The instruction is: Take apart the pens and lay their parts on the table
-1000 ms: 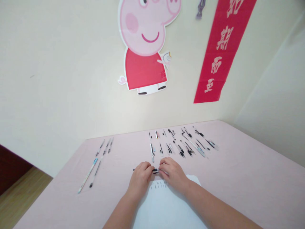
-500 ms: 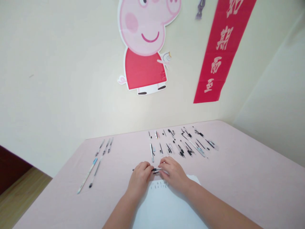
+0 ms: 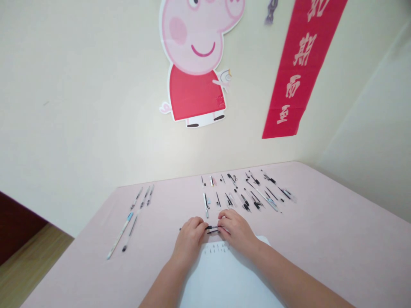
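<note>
Near the top edge of the white paper [image 3: 224,273], my left hand [image 3: 189,239] is closed around a pen [image 3: 210,227] with a black grip section, its dark end poking out to the left. My right hand [image 3: 236,231] pinches the thin right end of the same pen between thumb and fingers. Just below it a slim dark piece [image 3: 213,231] lies between the hands; its ends are partly hidden by my fingers. Small dark marks in rows show at the paper's top.
Several pen parts, caps and refills [image 3: 253,199] lie in two rows at the back right of the pink table [image 3: 96,273]. On the left lie several pens, among them a white and blue pen [image 3: 119,236] and a black-capped pen [image 3: 129,233]. A wall rises behind the table.
My right hand has shifted slightly right, away from my left, so more of the pen shows between them. My left hand stays almost where it was.
</note>
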The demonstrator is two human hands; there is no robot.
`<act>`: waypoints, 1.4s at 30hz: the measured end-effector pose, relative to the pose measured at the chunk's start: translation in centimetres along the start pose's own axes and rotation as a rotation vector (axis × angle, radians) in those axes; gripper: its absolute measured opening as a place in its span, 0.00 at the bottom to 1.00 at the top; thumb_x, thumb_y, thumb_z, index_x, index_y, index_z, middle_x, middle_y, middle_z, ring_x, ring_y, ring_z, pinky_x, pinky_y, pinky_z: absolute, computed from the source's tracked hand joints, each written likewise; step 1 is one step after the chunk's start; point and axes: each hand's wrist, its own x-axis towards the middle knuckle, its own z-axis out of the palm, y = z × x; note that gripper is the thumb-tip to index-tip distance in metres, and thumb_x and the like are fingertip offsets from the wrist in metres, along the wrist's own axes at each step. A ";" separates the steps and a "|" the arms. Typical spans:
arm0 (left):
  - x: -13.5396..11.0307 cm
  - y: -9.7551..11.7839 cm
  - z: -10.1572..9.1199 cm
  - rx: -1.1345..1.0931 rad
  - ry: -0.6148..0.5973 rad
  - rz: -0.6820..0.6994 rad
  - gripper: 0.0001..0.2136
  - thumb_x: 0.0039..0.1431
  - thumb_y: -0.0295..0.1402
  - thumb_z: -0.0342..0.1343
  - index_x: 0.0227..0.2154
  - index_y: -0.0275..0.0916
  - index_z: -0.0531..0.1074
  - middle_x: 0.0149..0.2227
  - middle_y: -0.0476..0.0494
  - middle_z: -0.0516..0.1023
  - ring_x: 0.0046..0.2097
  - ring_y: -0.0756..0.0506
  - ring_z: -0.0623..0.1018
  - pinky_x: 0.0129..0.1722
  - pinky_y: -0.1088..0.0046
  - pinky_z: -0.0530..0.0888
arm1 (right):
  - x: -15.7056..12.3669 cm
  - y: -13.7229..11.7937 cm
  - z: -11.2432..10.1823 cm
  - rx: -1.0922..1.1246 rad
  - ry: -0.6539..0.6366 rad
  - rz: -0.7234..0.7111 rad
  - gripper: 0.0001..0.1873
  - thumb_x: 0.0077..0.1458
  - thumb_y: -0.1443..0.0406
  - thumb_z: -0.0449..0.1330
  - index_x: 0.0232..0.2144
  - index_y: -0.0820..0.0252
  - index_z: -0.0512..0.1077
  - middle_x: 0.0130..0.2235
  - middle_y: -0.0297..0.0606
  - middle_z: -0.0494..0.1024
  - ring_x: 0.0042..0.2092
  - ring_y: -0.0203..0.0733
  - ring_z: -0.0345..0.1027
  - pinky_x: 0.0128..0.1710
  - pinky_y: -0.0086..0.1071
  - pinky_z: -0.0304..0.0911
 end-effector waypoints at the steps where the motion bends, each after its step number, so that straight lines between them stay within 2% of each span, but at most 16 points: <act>1: 0.0 -0.1 0.1 0.000 0.005 -0.002 0.08 0.56 0.27 0.48 0.36 0.41 0.71 0.36 0.44 0.72 0.39 0.46 0.71 0.37 0.69 0.69 | 0.0 0.1 -0.2 -0.013 -0.009 0.002 0.04 0.49 0.72 0.58 0.28 0.59 0.71 0.37 0.38 0.70 0.39 0.40 0.62 0.40 0.34 0.60; 12: 0.0 -0.3 0.1 0.006 -0.004 -0.054 0.08 0.58 0.30 0.47 0.36 0.41 0.71 0.36 0.44 0.72 0.39 0.45 0.71 0.37 0.68 0.69 | 0.4 1.9 -2.6 -0.255 -0.194 0.084 0.06 0.45 0.73 0.58 0.21 0.59 0.72 0.29 0.38 0.70 0.35 0.41 0.63 0.34 0.32 0.58; 20: 0.0 -0.7 0.2 -0.103 0.018 -0.129 0.09 0.58 0.31 0.46 0.35 0.40 0.72 0.36 0.43 0.71 0.39 0.45 0.71 0.39 0.66 0.69 | 0.6 3.0 -4.6 -0.237 -0.298 0.156 0.11 0.42 0.76 0.54 0.20 0.58 0.74 0.27 0.38 0.74 0.32 0.41 0.66 0.33 0.31 0.58; 29: 0.0 -0.8 -0.1 -0.158 0.048 -0.183 0.09 0.56 0.29 0.47 0.34 0.40 0.72 0.35 0.43 0.72 0.38 0.46 0.72 0.39 0.67 0.70 | 0.8 3.9 -5.7 -0.234 -0.344 0.226 0.11 0.41 0.75 0.54 0.21 0.59 0.75 0.29 0.39 0.76 0.34 0.41 0.67 0.34 0.30 0.57; 37: 0.2 -1.6 0.1 -0.174 0.225 -0.218 0.09 0.57 0.32 0.47 0.35 0.38 0.71 0.33 0.43 0.73 0.37 0.45 0.72 0.38 0.66 0.70 | 0.6 3.4 -5.2 -0.135 -0.366 0.245 0.11 0.41 0.74 0.54 0.22 0.58 0.75 0.27 0.37 0.76 0.31 0.38 0.66 0.33 0.28 0.57; 42: 0.3 -2.1 -0.1 -0.260 0.378 -0.330 0.11 0.56 0.36 0.48 0.37 0.38 0.71 0.32 0.45 0.74 0.33 0.47 0.71 0.35 0.69 0.68 | 0.9 2.3 -4.3 -0.068 -0.391 0.226 0.09 0.43 0.72 0.54 0.24 0.60 0.75 0.29 0.37 0.76 0.32 0.38 0.66 0.33 0.27 0.56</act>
